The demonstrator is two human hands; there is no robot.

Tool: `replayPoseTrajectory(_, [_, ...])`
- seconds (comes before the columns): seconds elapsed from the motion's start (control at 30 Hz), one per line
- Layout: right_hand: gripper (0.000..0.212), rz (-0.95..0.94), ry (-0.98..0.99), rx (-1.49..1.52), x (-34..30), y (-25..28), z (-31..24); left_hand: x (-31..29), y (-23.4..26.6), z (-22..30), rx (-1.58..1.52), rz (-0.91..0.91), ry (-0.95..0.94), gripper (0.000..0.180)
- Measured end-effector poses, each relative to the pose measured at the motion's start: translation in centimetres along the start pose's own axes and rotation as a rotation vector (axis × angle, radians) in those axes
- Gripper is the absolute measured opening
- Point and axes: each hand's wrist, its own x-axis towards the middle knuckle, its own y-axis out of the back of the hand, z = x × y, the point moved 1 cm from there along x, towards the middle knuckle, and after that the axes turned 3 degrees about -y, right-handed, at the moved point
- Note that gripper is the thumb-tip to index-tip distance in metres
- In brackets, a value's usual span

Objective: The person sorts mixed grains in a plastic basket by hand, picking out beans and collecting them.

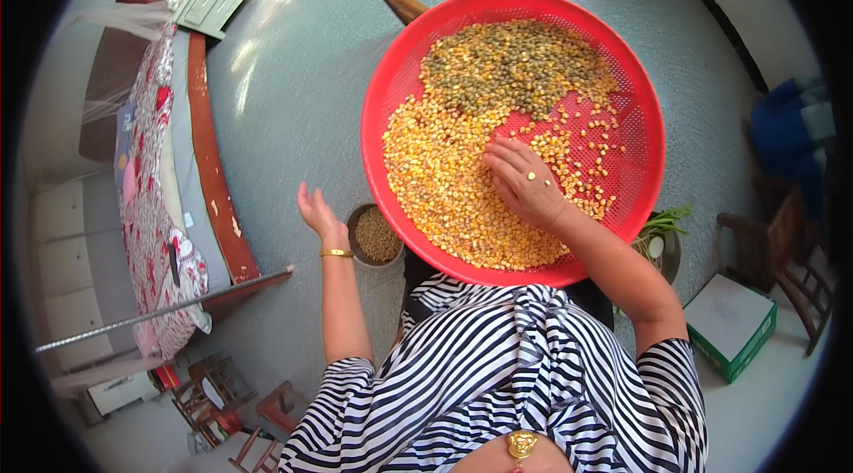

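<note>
View: I had only the head camera, looking down on the person past a striped top (471, 349).
Red sieve: a wide round sieve (636, 122) with a perforated base, my landmark, sat just in front of the person's torso.
Yellow kernels: these kernels (444, 198) lay in the sieve, thick over its left and near parts and thinly scattered toward its right wall.
Darker mix: greenish-brown pieces (524, 73) mingled with yellow ones covered the sieve's far part.
Right hand: I saw the right hand (526, 180) over the middle of the sieve, back upward, gold on its fingers, which were nearly straight and close together; its underside was hidden, so I could not tell whether it had hold of any kernels.
Left hand: I saw the left hand (322, 211) left of the sieve and apart from it, fingers loosely parted and slightly bent, holding nothing that I could see; a gold bracelet (336, 253) circled the wrist.
Bowl: a round bowl (378, 263) of small tan grains (378, 235) stood just beside the sieve's near left edge.
Greens: green stalks (666, 221) showed just beyond the sieve's near right edge.
Box: a green-and-white box (730, 322) lay farther right of the sieve.
Bed: a bed with flowered bedding (147, 206) stood well left of the sieve.
</note>
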Motion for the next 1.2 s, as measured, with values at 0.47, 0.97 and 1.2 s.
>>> replayPoseTrajectory(0.47, [0.045,-0.068,-0.037,0.039,-0.8,-1.4,0.4,-15.7,-15.7,13.1,-0.048,-1.265,-0.759,0.015])
replayPoseTrajectory(0.97, [0.047,-0.050,0.081,-0.032,-1.4,-4.5,0.3,-18.7,-13.5,10.3,0.267,-1.296,-1.531,0.022])
replayPoseTrajectory(1.2, [0.031,0.079,0.051,0.054,-0.8,-2.3,0.3,-14.8,-14.0,10.6,0.388,-1.066,-1.114,0.013])
